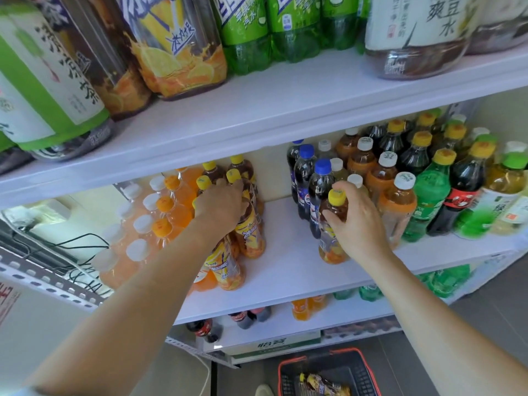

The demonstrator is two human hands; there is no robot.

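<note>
Yellow-capped tea bottle (329,241) is standing upright on the white middle shelf (285,270), just in front of the blue-capped cola bottles (307,178) and close to the shelf's front edge. The right hand (357,221) is gripping it from the right side, fingers and thumb wrapping round its shoulder just below the cap.

The left hand (220,207) is lying across a cluster of matching tea bottles (251,235) further left on the same shelf, its fingers reaching between the yellow caps. Whether it is actually gripping one of them or only resting on them is not clear. A bare stretch of shelf is separating this cluster from the bottle in the right hand.

Orange soda bottles (171,212) and white-capped bottles (137,224) are standing to the left of the cluster. To the right of the colas, white-capped amber bottles (398,201), a green bottle (428,201) and dark yellow-capped bottles (415,155) are crowding together. Large bottles are lining the upper shelf (257,110). Below, on the floor, a red-rimmed basket (291,362) is holding a yellow packet (323,384).
</note>
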